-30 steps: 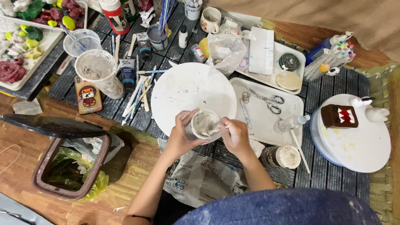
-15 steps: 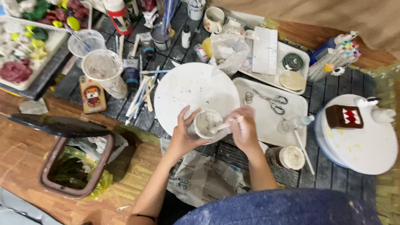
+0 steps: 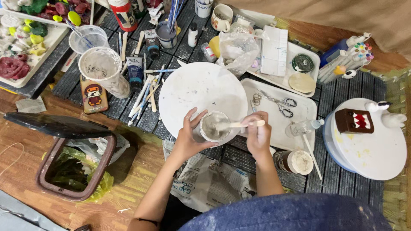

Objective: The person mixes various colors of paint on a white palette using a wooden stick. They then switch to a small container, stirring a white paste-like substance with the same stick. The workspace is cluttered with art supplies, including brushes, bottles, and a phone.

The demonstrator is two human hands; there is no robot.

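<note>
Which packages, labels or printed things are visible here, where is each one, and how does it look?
Paint tube: upright left of the round white board, dark blue with a white label.
Phone case: flat beside the big cup, orange-brown with a cartoon figure.
Red bottle: top edge, red with a white label.
Newspaper: under the forearms, grey printed sheets.
No screens show.

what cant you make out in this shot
Head view, the only one:
- Cup contents: pale blur; left hand covers its side.
- Stick lower end: hidden inside the cup; right hand covers the other.
- Bin bottom: dark, under a green liner.
- Clay tray: cut off by the left edge.
</note>
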